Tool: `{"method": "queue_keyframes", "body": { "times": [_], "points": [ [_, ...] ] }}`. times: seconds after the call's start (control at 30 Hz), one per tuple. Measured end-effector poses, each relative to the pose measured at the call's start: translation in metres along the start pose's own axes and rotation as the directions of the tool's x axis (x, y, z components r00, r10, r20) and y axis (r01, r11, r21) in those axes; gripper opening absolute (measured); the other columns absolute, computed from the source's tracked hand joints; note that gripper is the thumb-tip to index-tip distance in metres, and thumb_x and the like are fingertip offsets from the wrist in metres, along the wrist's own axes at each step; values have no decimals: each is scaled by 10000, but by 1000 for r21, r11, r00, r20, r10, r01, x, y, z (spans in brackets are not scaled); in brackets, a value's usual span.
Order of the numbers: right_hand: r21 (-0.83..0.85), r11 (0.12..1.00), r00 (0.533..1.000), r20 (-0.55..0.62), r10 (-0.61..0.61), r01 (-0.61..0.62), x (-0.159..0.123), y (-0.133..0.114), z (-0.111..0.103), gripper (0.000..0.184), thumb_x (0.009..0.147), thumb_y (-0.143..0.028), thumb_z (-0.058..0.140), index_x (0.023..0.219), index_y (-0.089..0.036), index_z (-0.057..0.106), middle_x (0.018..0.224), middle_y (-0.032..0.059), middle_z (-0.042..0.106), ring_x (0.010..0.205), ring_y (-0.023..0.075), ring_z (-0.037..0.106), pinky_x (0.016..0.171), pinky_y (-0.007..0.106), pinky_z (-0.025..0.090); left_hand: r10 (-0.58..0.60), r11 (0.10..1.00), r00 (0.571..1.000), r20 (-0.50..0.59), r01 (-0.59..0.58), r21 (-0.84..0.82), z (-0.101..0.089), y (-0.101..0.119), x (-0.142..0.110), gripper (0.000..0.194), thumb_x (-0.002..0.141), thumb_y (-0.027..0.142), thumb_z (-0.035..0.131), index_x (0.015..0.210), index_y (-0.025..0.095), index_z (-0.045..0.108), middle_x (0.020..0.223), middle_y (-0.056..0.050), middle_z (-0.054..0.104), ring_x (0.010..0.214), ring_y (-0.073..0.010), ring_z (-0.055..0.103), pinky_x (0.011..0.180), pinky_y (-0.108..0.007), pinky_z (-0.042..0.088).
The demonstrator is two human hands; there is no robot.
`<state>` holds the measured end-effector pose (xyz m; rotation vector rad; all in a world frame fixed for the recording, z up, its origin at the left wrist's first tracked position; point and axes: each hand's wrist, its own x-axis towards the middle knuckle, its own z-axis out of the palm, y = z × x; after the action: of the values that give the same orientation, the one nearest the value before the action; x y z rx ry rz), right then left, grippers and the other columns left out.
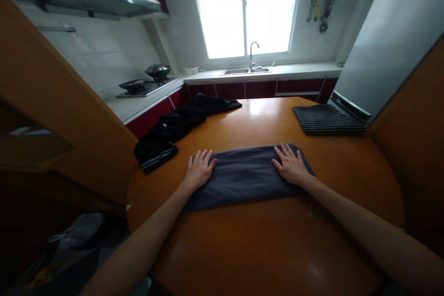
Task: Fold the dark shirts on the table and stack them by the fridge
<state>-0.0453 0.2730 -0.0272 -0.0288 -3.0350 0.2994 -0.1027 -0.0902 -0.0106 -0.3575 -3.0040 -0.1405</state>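
A dark grey-blue folded cloth (244, 175) lies flat across the middle of the round wooden table (263, 249). My left hand (198, 169) rests palm down on the cloth's left end, fingers stretched out. My right hand (290, 164) presses flat on the cloth's right end, fingers spread. Neither hand grips anything.
A heap of black garments (176, 129) lies at the table's left rim, partly hanging over. A folded striped cloth (326, 119) sits at the far right. Behind are a counter with a stove and pans (145, 81), a sink (246, 70) under a window, and a grey fridge (388, 41).
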Motion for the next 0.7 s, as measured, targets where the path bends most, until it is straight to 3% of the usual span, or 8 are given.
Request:
{"method": "queue_keyframes", "body": {
  "times": [0.17,0.23,0.3,0.37,0.5,0.6,0.7],
  "points": [
    [78,973,975,-26,220,-218,18,51,-8,678,1009,-563,285,1545,-151,347,1624,179,249,1507,331,184,1172,613,149,0,1000,1000,-15,0,14,-1,-1,0,623,1033,549,216,1502,194,422,1565,-106,400,1470,-310,292,1181,-559,220],
    [153,953,958,-80,276,-262,25,65,-16,651,1015,-520,324,1482,-83,443,1568,224,356,1466,337,298,1165,538,239,-20,1000,1000,-19,20,18,-4,0,1,638,1030,553,222,1525,186,386,1584,-123,362,1483,-332,260,1179,-602,179],
    [248,932,944,-129,303,-265,31,77,-26,556,1004,-452,404,1357,-57,574,1417,248,542,1326,326,502,1085,431,380,-28,999,999,-34,29,19,-11,7,0,663,1025,563,237,1539,162,359,1599,-146,322,1494,-351,223,1177,-621,155],
    [343,902,936,-134,325,-264,34,86,-37,412,973,-384,493,1177,-82,686,1184,218,695,1095,297,655,936,353,478,8,1000,999,-37,-8,-1,-19,25,-3,679,1023,561,259,1536,127,355,1599,-163,313,1497,-347,216,1186,-593,169],
    [528,776,908,-20,417,-345,35,96,-46,187,889,-257,634,926,-102,732,981,170,740,906,253,695,752,287,509,226,969,974,12,-223,-109,-30,84,-15,679,1015,557,324,1543,130,336,1604,-147,311,1499,-313,231,1193,-530,217],
    [601,700,898,72,434,-386,35,94,-43,191,845,-249,705,933,-81,720,922,146,738,810,216,698,646,248,515,387,907,922,7,-379,-180,-26,127,-27,678,999,571,378,1550,177,330,1622,-118,278,1508,-302,204,1204,-528,191],
    [641,647,887,123,444,-413,35,87,-40,324,778,-253,782,1022,-59,694,919,130,729,727,192,687,564,236,521,480,861,877,9,-469,-195,-13,148,-35,681,988,586,404,1543,195,352,1627,-115,262,1515,-305,175,1214,-533,141]
  ]
}}
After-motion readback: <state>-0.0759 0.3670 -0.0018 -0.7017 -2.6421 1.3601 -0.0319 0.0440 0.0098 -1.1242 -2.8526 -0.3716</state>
